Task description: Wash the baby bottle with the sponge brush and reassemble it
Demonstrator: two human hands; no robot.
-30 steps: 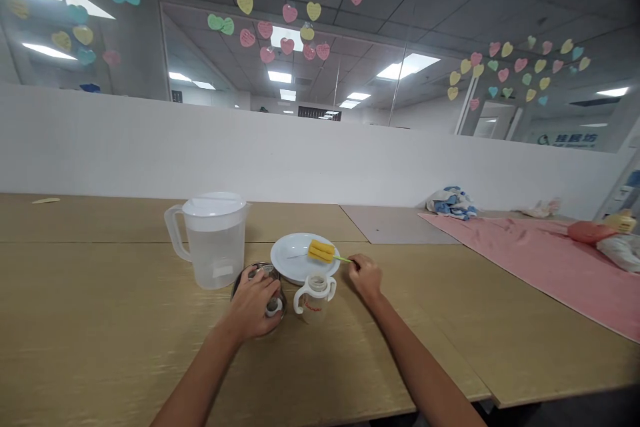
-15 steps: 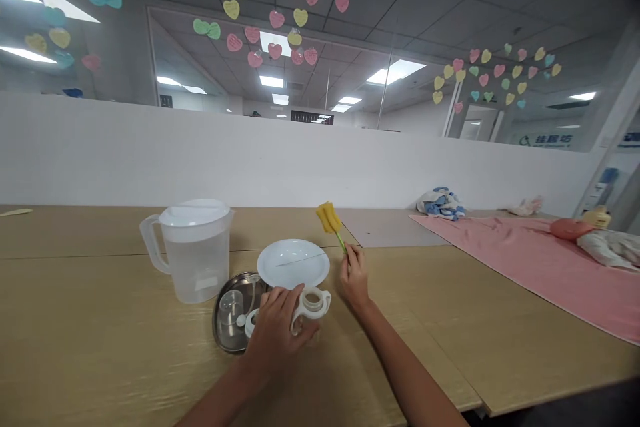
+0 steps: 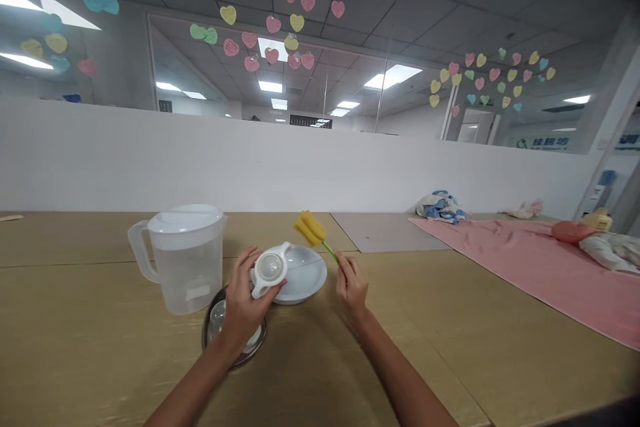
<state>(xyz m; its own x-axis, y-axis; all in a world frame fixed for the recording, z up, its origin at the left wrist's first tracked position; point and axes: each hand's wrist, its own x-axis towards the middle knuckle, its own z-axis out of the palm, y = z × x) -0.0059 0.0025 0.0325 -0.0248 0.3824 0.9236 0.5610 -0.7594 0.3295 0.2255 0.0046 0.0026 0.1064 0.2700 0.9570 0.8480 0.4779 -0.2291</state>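
One bottle: gripped in left hand, raised off bench, in front of plate's left part; tilted, round end toward the camera; has two white handles, one pointing up to the right, one down to the left.
Left hand: closed round bottle from the left, thumb along the lower edge.
Brush: yellow sponge head, green stem; slants up and left from right hand; apart from bottle, head showing above plate's far rim.
Right hand: closed round the lower stem of brush.
Plate: white, on bench, partly hidden by bottle and left hand.
Tray: metal, on bench below left hand, just beside jug; holds clear cup and a white piece, both partly hidden.
Jug: upright at left, white lid on, handle to the left, pale label low on the side.
Cloth: pink, spread over the right of bench.
Bundle: blue and white, crumpled, near wall.
Notes: heart-shaped, several colours, above wall.
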